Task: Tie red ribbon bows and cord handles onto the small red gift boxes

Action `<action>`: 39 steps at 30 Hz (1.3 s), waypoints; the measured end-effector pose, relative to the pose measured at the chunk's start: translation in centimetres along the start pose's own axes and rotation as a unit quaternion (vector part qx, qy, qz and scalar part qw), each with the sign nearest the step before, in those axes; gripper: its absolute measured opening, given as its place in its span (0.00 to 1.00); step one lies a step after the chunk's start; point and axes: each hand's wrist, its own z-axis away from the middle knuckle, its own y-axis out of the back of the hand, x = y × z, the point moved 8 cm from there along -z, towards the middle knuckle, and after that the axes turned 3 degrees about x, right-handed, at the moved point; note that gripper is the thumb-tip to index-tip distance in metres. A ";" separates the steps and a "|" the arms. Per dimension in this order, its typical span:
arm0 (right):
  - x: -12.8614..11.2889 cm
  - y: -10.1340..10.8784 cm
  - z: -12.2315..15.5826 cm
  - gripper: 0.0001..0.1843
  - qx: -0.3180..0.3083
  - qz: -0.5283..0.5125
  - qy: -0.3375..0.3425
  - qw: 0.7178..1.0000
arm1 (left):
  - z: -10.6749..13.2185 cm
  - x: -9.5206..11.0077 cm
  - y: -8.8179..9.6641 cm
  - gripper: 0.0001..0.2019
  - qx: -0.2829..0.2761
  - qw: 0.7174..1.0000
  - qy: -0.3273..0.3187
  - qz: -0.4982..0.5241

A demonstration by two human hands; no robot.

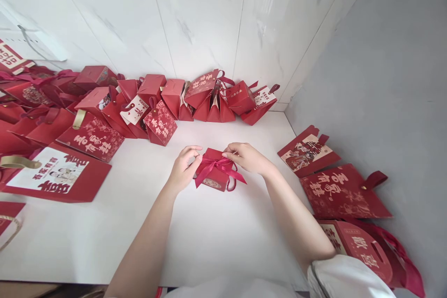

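A small red gift box [213, 179] with a gold emblem on its front stands on the white tabletop between my hands. A crimson ribbon [220, 164] is tied in a bow across its top, tails hanging over both sides. My left hand [186, 167] is at the box's left side, thumb tip by the bow's left loop and index finger held apart from it. Thumb and fingers of my right hand [247, 157] pinch the ribbon at the bow's right side. A dark red cord loop [231, 182] hangs at the box's right.
Red gift boxes [160, 123] crowd the table's left side and line the tiled wall [195, 14]. Flat red packages [344, 191] lean along the grey partition [394, 102] on the right. A white-fronted box [56, 172] sits left of my left arm.
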 end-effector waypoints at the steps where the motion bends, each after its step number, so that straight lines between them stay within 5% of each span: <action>1: -0.3 0.1 0.0 0.16 0.013 -0.002 0.013 1.000 | 0.0 -0.2 -0.1 0.14 -0.002 1.000 0.011 0.022; 11: -3.3 1.3 0.7 0.12 0.100 0.034 0.090 0.990 | 0.2 -1.8 -1.6 0.16 0.007 0.984 0.082 0.161; 15: -6.9 -0.7 2.0 0.17 0.029 0.060 0.187 0.980 | 0.2 -1.4 -2.4 0.22 -0.068 0.977 0.055 0.192; 19: -7.8 -2.7 2.4 0.23 -0.066 0.064 0.199 0.976 | 0.4 -2.2 -2.1 0.36 -0.216 0.946 0.038 0.238; 22: -6.9 -2.0 2.5 0.32 -0.090 0.054 0.157 0.982 | 0.9 -3.4 -1.9 0.50 -0.304 0.919 0.042 0.247; 26: -2.6 -1.8 3.0 0.62 -0.137 0.085 -0.029 0.986 | 1.5 -4.5 -3.0 0.52 -0.332 0.928 0.062 0.155; 28: -0.2 -2.4 3.2 0.63 -0.148 0.125 -0.108 0.975 | 1.6 -4.2 -3.8 0.50 -0.325 0.934 0.064 0.132; 31: 1.1 -3.1 2.6 0.57 -0.142 0.146 -0.123 0.971 | 1.9 -3.4 -4.7 0.45 -0.319 0.935 0.067 0.136; 35: -2.1 -0.7 3.2 0.55 -0.068 0.151 -0.073 0.983 | 1.3 -3.2 -4.5 0.46 -0.278 0.944 0.056 0.169; 39: -10.6 5.8 7.7 0.29 0.155 0.072 0.142 0.975 | -0.3 -4.3 -3.2 0.43 -0.170 0.963 0.051 0.202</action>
